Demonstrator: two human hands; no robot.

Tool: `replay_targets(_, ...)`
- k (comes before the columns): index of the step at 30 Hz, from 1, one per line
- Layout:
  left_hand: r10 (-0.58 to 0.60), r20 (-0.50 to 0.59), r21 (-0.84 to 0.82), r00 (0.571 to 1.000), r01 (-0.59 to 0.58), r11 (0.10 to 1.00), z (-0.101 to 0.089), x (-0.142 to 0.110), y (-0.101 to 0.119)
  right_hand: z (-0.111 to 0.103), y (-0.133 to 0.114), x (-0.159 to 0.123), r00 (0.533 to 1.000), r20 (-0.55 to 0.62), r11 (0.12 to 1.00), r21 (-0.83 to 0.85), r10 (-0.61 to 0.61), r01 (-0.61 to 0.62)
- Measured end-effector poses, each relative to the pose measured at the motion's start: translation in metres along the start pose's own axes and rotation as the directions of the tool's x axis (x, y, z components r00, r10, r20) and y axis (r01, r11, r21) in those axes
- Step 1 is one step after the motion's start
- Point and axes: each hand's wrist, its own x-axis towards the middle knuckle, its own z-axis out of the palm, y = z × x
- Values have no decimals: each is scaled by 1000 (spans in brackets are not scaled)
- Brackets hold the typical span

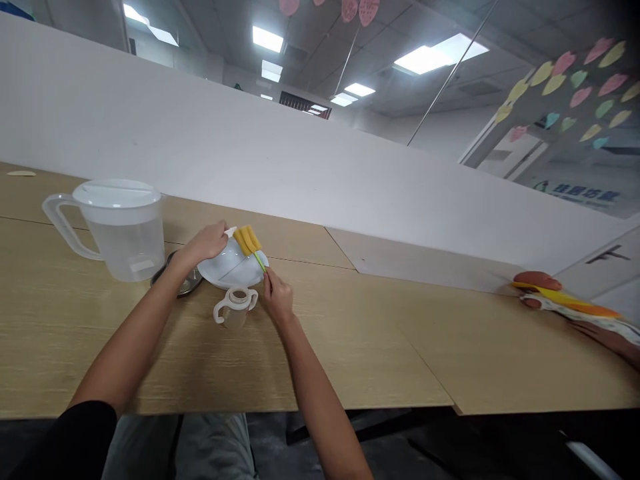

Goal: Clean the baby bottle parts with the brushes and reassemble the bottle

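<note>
My left hand (203, 243) grips the edge of a round white plastic dish (225, 267), which is tilted up off the wooden table (350, 347). A yellow sponge bottle brush (247, 240) rests across the dish. My right hand (277, 297) pinches the brush's thin green handle (260, 261) near the dish's right rim. Just below the dish stands a small clear two-handled cup (235, 308), close to my right hand. Behind my left forearm is a shallow metal dish (183, 283), partly hidden by my arm.
A large clear plastic pitcher (123, 230) with a white lid stands left of my hands. At the far right, a co-worker's hand (533, 287) holds a yellow and orange patterned cloth (575, 307). A white partition (250, 153) runs along the table's back edge.
</note>
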Motion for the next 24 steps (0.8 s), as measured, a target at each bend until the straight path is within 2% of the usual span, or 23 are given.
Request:
replay_targets(3,19,-154,-239,988,-56,969,-16,-9,11,-2,-2,1,1000,1,1000,18,4,-5)
replay_targets(6,39,-271,-419,962,-154,895,-27,-17,23,-2,-4,1,996,68,998,27,-57,55)
replay_targets(9,32,-402,-398,915,-207,894,-33,-22,30,-1,-5,1,994,92,998,18,-63,61)
replay_targets(12,34,-525,-312,850,-230,922,-37,-25,30,-2,-4,2,1000,9,1000,26,8,-9)
replay_targets(14,68,-515,-261,855,-232,937,-39,-27,28,-3,-4,3,996,-65,997,47,62,-59)
replay_targets(16,121,-454,-204,883,-235,950,-41,-29,26,-5,-3,3,991,-114,996,66,72,-65)
replay_targets(20,229,-340,-214,912,-312,926,-41,-30,26,-5,-4,1,993,-106,996,61,-57,63)
replay_targets(24,253,-259,-302,932,-327,896,-42,-31,30,-3,-4,-3,978,-122,984,32,-168,173)
